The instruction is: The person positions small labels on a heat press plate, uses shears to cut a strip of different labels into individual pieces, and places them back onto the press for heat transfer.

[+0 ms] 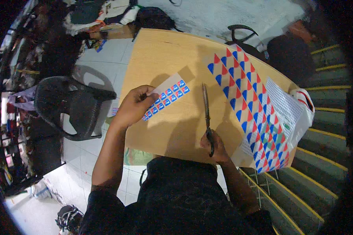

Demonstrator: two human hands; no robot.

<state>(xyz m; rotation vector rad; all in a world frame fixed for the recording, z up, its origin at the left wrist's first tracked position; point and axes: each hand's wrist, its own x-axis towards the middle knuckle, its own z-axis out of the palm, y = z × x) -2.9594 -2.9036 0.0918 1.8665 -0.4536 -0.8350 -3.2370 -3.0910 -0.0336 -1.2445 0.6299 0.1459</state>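
Note:
My left hand [136, 105] pinches a strip of small blue and red stickers [171, 94] by its near-left end, above the wooden table [157, 51]. The strip slants up to the right, with a plain translucent margin along its far side. In my right hand [217, 149] is a pair of scissors [206, 103], the fingers closed round its black handles. The blades point away from me and look closed, a short way right of the strip. Right of the scissors lie long sheets printed with red and blue shapes [243, 102].
A printed white sheet [280, 105] and a white plastic bag [304, 107] lie at the table's right edge. Yellow-edged stairs [325, 133] run along the right. A black plastic chair [66, 105] stands on the left; another chair [243, 35] is behind the table.

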